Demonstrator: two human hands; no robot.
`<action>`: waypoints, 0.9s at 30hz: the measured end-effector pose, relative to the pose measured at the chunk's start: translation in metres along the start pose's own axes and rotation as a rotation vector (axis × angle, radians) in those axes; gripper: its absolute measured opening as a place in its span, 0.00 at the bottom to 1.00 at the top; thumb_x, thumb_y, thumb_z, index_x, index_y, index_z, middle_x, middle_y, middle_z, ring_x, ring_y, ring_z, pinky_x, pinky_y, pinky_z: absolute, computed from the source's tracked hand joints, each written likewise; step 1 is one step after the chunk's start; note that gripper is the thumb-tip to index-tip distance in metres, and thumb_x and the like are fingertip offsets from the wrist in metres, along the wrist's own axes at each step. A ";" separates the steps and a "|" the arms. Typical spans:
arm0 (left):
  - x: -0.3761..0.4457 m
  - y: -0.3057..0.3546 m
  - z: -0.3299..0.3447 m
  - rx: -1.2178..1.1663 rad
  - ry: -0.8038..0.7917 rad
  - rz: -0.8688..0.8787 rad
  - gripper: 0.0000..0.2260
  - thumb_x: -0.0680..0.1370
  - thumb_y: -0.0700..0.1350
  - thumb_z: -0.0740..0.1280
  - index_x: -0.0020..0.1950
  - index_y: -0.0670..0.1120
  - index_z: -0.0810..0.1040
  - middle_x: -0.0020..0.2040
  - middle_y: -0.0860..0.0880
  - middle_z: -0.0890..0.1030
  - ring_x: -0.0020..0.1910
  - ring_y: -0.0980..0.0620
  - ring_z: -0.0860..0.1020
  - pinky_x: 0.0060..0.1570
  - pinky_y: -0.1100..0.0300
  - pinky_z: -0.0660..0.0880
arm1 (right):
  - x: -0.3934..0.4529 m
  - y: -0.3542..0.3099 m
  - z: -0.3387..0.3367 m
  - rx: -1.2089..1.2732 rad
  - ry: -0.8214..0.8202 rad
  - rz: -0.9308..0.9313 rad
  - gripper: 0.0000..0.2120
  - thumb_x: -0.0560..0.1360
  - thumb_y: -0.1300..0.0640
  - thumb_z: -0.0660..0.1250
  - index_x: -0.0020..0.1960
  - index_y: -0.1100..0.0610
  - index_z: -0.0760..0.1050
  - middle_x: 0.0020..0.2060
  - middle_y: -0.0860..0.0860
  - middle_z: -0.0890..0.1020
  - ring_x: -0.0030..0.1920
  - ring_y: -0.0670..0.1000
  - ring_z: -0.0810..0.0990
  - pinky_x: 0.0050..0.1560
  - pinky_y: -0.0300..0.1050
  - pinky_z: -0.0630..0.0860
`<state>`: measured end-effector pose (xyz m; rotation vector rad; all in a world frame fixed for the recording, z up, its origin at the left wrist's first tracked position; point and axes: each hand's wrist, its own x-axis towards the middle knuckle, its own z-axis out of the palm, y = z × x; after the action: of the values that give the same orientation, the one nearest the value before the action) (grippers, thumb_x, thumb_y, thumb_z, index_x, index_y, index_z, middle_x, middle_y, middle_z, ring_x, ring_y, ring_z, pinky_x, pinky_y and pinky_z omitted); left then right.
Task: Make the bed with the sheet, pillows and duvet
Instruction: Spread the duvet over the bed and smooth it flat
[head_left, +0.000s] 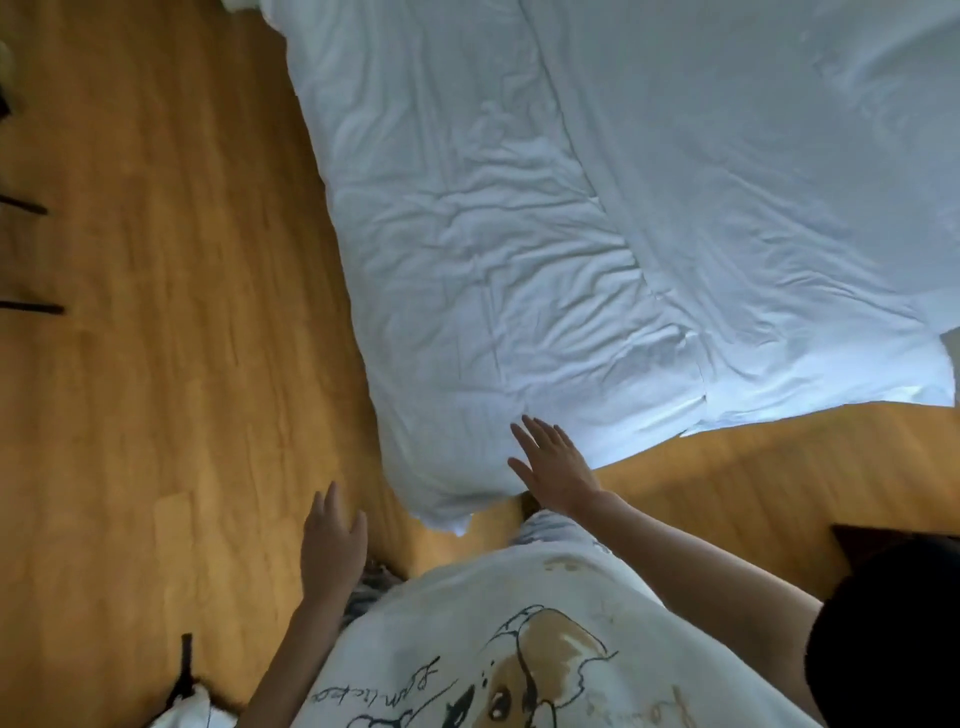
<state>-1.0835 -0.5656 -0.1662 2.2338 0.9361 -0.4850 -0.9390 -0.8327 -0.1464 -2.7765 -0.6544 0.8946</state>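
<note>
Honestly looks mostly done: duvet (493, 270) is spread over the bed (779, 182) but still wrinkly at this corner, no pillows in view, both hands (553, 460) flat-fingered and empty.

A white duvet (493, 270) lies spread over the bed, wrinkled, its side hanging down toward the wooden floor and its near corner drooping just above the floor. Beside it, further across the bed, a smoother white sheet (769, 171) lies flat, its near edge reaching the bed's end.
</note>
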 end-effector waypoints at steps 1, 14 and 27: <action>0.004 -0.013 -0.019 0.019 -0.002 0.040 0.25 0.83 0.48 0.58 0.79 0.46 0.56 0.78 0.44 0.56 0.75 0.43 0.58 0.70 0.46 0.62 | -0.001 -0.020 0.004 0.032 0.021 0.049 0.51 0.67 0.30 0.23 0.78 0.56 0.51 0.78 0.55 0.54 0.77 0.54 0.52 0.75 0.47 0.45; 0.081 -0.113 -0.203 0.337 -0.111 0.282 0.23 0.83 0.48 0.56 0.78 0.46 0.58 0.78 0.45 0.59 0.76 0.47 0.57 0.71 0.51 0.63 | 0.008 -0.194 0.010 0.359 0.348 0.368 0.27 0.82 0.49 0.56 0.76 0.60 0.58 0.75 0.57 0.62 0.76 0.55 0.58 0.75 0.48 0.52; 0.208 0.062 -0.209 0.617 -0.290 0.793 0.22 0.83 0.48 0.56 0.77 0.48 0.59 0.78 0.47 0.57 0.77 0.50 0.55 0.71 0.54 0.63 | 0.081 -0.168 0.025 0.592 0.333 0.708 0.26 0.82 0.51 0.57 0.76 0.60 0.59 0.75 0.57 0.62 0.75 0.55 0.58 0.73 0.49 0.56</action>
<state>-0.8810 -0.3514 -0.1056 2.7143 -0.3259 -0.7438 -0.9546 -0.6453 -0.1630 -2.4799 0.5926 0.5482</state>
